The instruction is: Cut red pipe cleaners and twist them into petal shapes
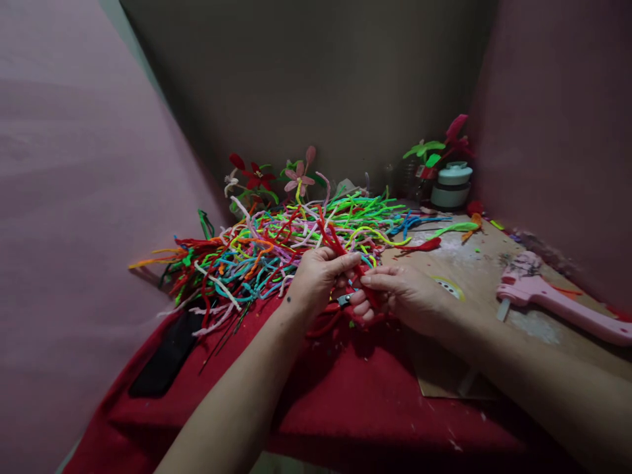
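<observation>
Red pipe cleaners (330, 236) run up and away from between my two hands, above the near edge of a big loose pile of coloured pipe cleaners (276, 250). My left hand (326, 271) pinches them between thumb and fingers. Close beside it, my right hand (395, 289) is closed on the lower part of the same red strands. Just below the hands, a pair of scissors (323, 326) with red handles lies on the red cloth, partly covered by my fingers.
A pink glue gun (553, 293) lies on a brown board (486, 263) to the right. A black phone (165, 355) rests at the left. Behind stand pipe-cleaner flowers (299, 178) and a pale green jar (451, 185). Walls rise on both sides.
</observation>
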Demonstrator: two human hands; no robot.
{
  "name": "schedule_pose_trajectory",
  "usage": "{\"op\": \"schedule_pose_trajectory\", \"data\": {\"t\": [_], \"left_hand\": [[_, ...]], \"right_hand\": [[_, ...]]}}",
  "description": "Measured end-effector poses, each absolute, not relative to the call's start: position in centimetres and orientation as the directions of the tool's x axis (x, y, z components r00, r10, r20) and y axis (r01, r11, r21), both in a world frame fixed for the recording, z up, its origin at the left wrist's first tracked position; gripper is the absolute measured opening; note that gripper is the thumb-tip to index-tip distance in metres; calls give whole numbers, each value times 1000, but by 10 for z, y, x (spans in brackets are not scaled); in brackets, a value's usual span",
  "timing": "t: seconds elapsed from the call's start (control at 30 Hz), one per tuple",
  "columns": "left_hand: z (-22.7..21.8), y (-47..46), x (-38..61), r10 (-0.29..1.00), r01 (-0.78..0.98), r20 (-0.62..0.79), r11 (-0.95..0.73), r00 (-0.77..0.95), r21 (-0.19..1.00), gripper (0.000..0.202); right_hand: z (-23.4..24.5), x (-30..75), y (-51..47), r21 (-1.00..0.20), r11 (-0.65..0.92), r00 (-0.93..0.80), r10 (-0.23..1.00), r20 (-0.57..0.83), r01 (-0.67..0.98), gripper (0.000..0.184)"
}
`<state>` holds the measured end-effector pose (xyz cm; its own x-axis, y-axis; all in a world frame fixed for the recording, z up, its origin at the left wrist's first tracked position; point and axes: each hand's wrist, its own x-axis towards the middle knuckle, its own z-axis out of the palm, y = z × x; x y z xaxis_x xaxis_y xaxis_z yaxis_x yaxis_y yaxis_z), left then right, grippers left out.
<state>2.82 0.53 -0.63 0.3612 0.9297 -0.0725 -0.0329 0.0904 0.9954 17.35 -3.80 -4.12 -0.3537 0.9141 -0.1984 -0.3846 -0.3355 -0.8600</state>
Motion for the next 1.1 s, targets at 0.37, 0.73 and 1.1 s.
{"op": "schedule_pose_trajectory", "data": {"t": [0.37, 0.73, 1.1], "left_hand": [[9, 0, 24, 912, 212, -16, -78, 410, 974, 27], [5, -3, 30, 915, 235, -55, -44, 400, 971, 27], [2, -3, 31, 928, 249, -77, -17, 364, 968, 28]], "right_hand": [[-43, 175, -35, -857, -307, -312, 932, -184, -413, 8], [-42, 175, -37, -870, -299, -299, 936, -187, -393, 9], [-41, 174, -36, -861, -294, -292, 939, -180, -415, 12]]}}
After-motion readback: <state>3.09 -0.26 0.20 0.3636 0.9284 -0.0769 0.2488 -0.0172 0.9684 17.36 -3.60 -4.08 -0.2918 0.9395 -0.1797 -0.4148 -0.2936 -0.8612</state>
